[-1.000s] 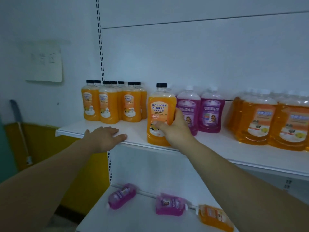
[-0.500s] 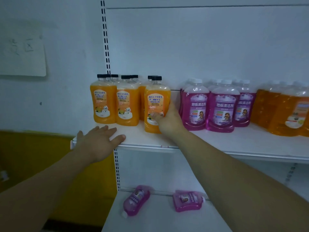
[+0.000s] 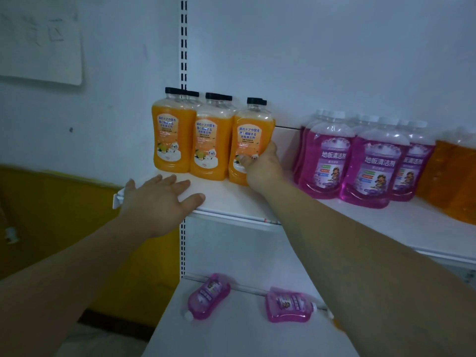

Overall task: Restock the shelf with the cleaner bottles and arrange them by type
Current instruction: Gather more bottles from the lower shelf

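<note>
My right hand (image 3: 262, 167) grips a black-capped orange cleaner bottle (image 3: 251, 135) standing upright on the upper white shelf (image 3: 231, 199), right beside the group of matching orange bottles (image 3: 190, 140). My left hand (image 3: 157, 199) rests flat with spread fingers on the shelf's front left corner. A group of purple white-capped bottles (image 3: 360, 161) stands to the right, then larger orange bottles (image 3: 456, 176) at the far right edge. Two purple bottles (image 3: 208, 296) (image 3: 288, 305) lie on their sides on the lower shelf (image 3: 231, 336).
A slotted upright post (image 3: 183, 47) runs behind the orange bottles. A white paper sign (image 3: 38, 45) hangs on the wall at left, above a yellow wall band (image 3: 51, 215). A gap of bare shelf separates the held bottle from the purple group.
My right hand has slid the orange bottle left and back, up against the row of matching bottles. The view moved closer and leftward. My left hand stayed on the shelf corner.
</note>
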